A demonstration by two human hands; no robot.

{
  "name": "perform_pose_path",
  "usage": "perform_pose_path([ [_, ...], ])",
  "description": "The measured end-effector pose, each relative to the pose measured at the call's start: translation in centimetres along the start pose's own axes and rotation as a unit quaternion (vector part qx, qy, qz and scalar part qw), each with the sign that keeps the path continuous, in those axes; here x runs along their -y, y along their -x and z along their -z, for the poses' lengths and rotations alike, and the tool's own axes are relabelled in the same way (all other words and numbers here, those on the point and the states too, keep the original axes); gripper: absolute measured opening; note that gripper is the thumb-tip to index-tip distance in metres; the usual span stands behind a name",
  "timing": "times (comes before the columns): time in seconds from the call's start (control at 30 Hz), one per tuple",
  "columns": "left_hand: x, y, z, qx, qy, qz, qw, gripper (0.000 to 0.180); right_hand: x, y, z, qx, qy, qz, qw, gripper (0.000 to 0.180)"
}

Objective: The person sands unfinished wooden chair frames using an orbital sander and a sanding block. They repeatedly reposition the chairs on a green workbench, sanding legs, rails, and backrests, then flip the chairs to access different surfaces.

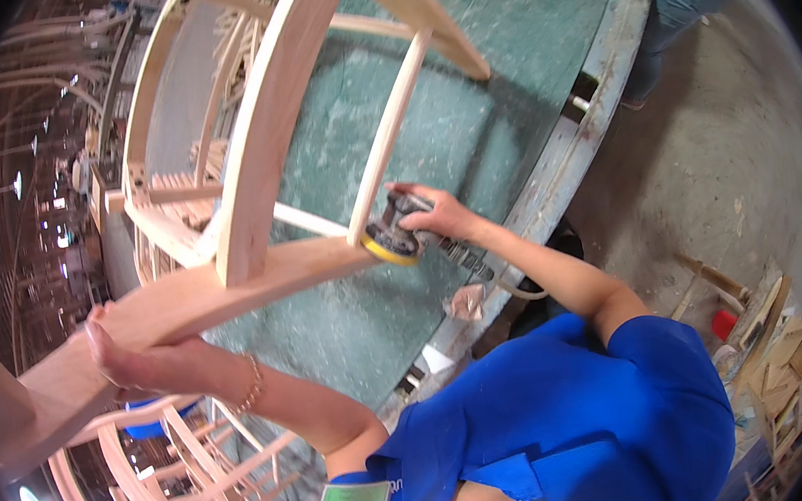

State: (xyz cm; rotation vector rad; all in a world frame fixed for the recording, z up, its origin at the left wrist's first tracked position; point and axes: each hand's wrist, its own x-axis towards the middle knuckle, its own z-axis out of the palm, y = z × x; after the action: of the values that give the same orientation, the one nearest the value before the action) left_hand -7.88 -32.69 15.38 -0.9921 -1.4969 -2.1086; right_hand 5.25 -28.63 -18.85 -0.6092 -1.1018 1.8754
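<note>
A bare wooden chair frame [248,169] lies tilted on a green workbench [498,58]. My left hand [127,359] grips a broad curved rail of the frame at the lower left. My right hand [436,213] holds a small power sander [395,237] with a yellow pad, pressed against the end of a flat rail where a thin spindle meets it. A hose or cable [521,289] runs from the sander along my right forearm. My blue shirt fills the lower right.
More unfinished chair frames [182,484] are stacked at the lower left and beyond the bench at the upper left. Another person's jeans-clad legs [672,7] stand at the top right on the concrete floor. Wood offcuts and scraps [767,341] lie at the right.
</note>
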Motion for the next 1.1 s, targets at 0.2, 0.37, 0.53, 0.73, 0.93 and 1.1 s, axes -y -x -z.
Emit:
perform_pose_path([
  [0.2,-0.4,0.5,0.0,-0.026,0.006,0.042,0.999,0.037,0.5,0.3,0.4,0.028,0.071,-0.011,0.997,0.064],
  [0.37,0.6,-0.4,1.5,-0.008,-0.014,0.043,0.999,0.042,2.7,3.5,3.2,0.066,0.163,-0.021,0.984,0.072],
  [0.53,0.9,2.4,0.5,0.066,-0.011,0.055,0.996,0.068,7.1,3.4,7.1,0.018,0.557,-0.053,0.828,0.073],
  [0.73,9.7,13.5,8.3,0.201,-0.142,-0.038,0.968,0.083,12.5,-3.1,10.0,-0.204,0.429,0.094,0.875,0.065],
  [0.93,14.2,20.6,10.5,0.378,-0.225,0.190,0.878,0.076,20.3,-10.8,12.1,-0.293,0.334,0.250,0.860,0.054],
  [1.1,14.6,20.1,9.7,0.334,-0.181,0.212,0.900,0.054,19.7,-13.7,12.2,-0.130,0.105,0.238,0.957,0.046],
])
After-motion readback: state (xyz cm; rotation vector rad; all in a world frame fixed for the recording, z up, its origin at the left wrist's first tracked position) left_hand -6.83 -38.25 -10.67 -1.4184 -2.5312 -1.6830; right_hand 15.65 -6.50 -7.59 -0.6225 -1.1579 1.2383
